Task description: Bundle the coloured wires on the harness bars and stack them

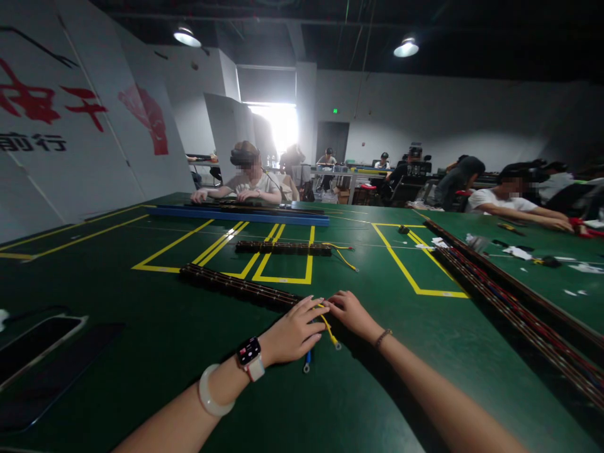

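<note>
"Fingers of the left hand (289, 333) lay spread across the right end of the dark bundle (240, 285) on the green table (179, 340)."

"Where was the right hand (353, 314)?"

"Its fingers bent beside the yellow lead (329, 329); whether either gripped, I couldn't tell."

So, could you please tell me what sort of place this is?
Probably an assembly workshop: a green worktable marked with yellow lines, dark bundles with ring-ended wires, and several people at tables.

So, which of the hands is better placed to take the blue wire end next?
Probably the left hand: the blue wire end is close beside it, and the right hand is farther off.
</note>
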`<state>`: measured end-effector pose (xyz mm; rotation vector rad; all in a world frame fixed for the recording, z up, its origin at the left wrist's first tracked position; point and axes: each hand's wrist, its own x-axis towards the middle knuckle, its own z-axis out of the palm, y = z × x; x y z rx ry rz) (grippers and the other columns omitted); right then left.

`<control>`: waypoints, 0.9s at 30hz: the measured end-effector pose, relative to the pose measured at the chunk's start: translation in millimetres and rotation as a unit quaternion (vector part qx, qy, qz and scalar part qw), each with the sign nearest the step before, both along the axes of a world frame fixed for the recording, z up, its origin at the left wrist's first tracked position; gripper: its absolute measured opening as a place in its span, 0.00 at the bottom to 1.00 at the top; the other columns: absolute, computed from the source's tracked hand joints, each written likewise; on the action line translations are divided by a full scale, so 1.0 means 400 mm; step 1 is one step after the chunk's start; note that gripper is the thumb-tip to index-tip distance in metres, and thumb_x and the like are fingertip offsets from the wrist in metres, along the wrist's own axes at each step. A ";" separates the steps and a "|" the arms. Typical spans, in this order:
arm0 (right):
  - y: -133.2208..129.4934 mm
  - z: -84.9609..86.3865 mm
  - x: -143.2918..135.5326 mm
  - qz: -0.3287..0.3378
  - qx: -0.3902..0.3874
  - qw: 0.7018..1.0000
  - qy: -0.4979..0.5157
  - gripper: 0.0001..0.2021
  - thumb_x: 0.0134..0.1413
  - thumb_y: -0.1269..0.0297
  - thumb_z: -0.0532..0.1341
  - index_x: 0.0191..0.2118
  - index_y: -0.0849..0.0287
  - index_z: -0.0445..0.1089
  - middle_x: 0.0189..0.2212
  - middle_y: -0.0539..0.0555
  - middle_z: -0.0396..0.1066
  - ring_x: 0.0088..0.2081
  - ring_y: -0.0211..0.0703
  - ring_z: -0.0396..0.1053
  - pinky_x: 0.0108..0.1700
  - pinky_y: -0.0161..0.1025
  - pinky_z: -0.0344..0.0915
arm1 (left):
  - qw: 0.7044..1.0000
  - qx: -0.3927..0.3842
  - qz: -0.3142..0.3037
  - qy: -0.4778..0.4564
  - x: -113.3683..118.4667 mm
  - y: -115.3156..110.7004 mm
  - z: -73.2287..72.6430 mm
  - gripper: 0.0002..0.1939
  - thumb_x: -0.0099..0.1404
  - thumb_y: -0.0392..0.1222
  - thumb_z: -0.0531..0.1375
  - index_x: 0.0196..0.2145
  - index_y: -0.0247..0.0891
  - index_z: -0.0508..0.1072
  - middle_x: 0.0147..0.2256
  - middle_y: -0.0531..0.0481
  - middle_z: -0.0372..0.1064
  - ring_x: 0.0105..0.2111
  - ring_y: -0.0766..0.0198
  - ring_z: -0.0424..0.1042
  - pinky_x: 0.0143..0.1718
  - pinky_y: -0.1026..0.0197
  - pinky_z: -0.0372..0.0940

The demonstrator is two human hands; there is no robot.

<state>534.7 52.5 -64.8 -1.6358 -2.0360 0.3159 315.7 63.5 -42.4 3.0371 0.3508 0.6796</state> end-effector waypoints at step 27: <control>-0.031 0.070 -0.067 0.016 -0.055 0.997 -0.052 0.09 0.54 0.72 0.57 0.36 0.60 0.75 0.35 0.55 0.74 0.37 0.40 0.69 0.39 0.32 0.60 | 0.765 -0.610 0.203 -0.041 0.040 -0.018 -0.029 0.11 0.65 0.45 0.46 0.30 0.35 0.60 0.19 0.53 0.65 0.14 0.69 0.64 0.15 0.69 0.55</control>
